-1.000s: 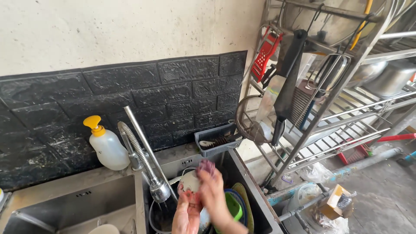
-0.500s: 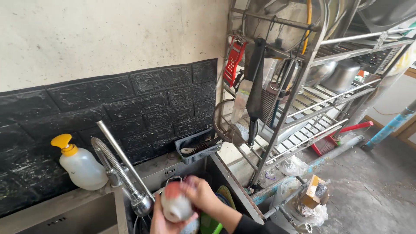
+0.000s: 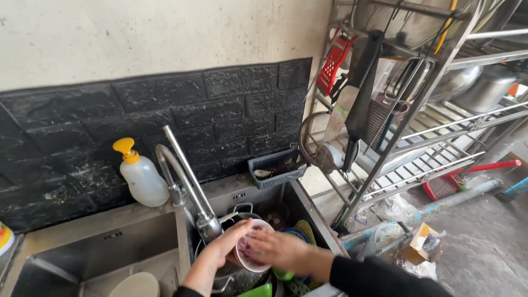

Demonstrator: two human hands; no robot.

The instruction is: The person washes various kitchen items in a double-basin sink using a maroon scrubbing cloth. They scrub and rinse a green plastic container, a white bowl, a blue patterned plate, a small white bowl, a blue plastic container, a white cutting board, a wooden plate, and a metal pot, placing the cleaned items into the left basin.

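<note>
Two bare hands wash a small round white bowl point(image 3: 250, 253) over the right steel sink basin point(image 3: 308, 206).
Left hand point(image 3: 223, 247) grips its rim; right hand point(image 3: 275, 248) presses inside; mouth faces right, beneath the chrome tap point(image 3: 190, 184).

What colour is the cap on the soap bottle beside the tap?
Yellow, on a whitish translucent soap bottle, seen in the head view.
</note>
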